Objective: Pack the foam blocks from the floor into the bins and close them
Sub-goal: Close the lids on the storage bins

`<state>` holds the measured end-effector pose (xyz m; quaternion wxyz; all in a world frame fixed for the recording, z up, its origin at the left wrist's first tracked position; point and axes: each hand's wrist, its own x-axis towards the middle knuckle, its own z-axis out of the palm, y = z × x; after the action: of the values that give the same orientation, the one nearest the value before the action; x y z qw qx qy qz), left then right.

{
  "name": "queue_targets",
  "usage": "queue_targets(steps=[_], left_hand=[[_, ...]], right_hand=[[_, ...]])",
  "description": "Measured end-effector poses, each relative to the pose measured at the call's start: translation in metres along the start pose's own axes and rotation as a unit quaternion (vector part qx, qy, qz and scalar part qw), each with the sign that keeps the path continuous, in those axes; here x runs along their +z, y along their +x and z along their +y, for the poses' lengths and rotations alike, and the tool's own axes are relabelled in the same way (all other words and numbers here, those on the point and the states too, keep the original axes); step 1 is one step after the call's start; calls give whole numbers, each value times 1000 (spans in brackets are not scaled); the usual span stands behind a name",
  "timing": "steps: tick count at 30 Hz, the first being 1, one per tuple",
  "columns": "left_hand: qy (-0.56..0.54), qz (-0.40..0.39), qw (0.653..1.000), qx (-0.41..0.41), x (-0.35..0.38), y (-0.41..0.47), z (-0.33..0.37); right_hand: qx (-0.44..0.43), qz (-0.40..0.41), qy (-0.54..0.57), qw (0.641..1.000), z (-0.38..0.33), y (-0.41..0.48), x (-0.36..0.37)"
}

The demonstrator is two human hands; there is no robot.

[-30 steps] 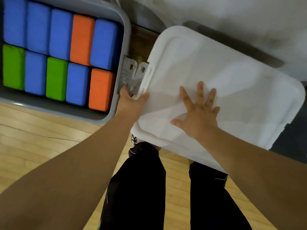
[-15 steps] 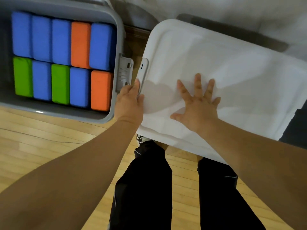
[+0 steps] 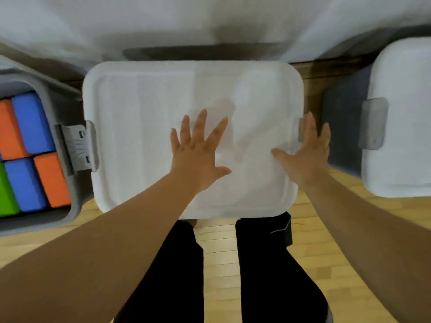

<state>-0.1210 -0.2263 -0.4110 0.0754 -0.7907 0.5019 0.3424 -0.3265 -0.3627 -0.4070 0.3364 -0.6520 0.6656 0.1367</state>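
Note:
A white lid [image 3: 144, 127] lies flat on the middle bin straight in front of me. My left hand [image 3: 198, 150] presses on the lid's centre with its fingers spread. My right hand [image 3: 305, 150] rests flat at the lid's right edge, its fingers over the grey latch there. A grey latch [image 3: 78, 148] shows at the lid's left edge. To the left stands an open grey bin [image 3: 77, 206] packed with blue, orange and green foam blocks [image 3: 30, 127].
A third bin with a white lid [image 3: 405, 113] and a grey latch [image 3: 373, 123] stands at the right. A white wall runs behind the bins. My legs in black trousers [image 3: 268, 264] stand on the wooden floor [image 3: 338, 276] below the lid.
The view has swung right. My left hand left the lid's left latch and now presses the centre. My right hand slid from the centre to the right edge. The lid now sits square.

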Motion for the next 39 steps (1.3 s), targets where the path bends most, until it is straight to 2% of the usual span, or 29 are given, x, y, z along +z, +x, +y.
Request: queue_targets(steps=[2, 5, 8, 10, 15, 19, 22, 29, 31, 35, 39], left_hand=[[22, -30, 999, 8, 8, 17, 32], [35, -60, 997, -29, 17, 32, 52], [44, -69, 996, -43, 17, 32, 52], [51, -71, 995, -45, 15, 33, 53], [58, -74, 994, -61, 16, 37, 58], [72, -73, 992, -67, 16, 37, 59], [82, -77, 991, -71, 14, 35, 61], [79, -80, 992, -51, 10, 32, 59], [67, -70, 994, -39, 8, 30, 57], [-10, 1, 999, -41, -5, 14, 15], [-45, 31, 992, -110, -34, -18, -80]], right_hand=[[51, -69, 92, 992, 20, 15, -1], [101, -144, 230, 957, 39, 31, 10], [80, -148, 297, 940, 53, 37, 16], [49, -113, 292, 948, 58, 33, 15], [-29, -71, 173, 982, 64, 25, 12], [-106, -77, 68, 989, 64, 24, 10], [-147, -52, 1, 988, 59, 17, 14], [-100, -51, -100, 989, 42, 5, 4], [-116, -44, -121, 985, 29, 1, -3], [-177, -55, -160, 970, -18, -17, -4], [-251, -39, -176, 951, -90, -42, 22]])
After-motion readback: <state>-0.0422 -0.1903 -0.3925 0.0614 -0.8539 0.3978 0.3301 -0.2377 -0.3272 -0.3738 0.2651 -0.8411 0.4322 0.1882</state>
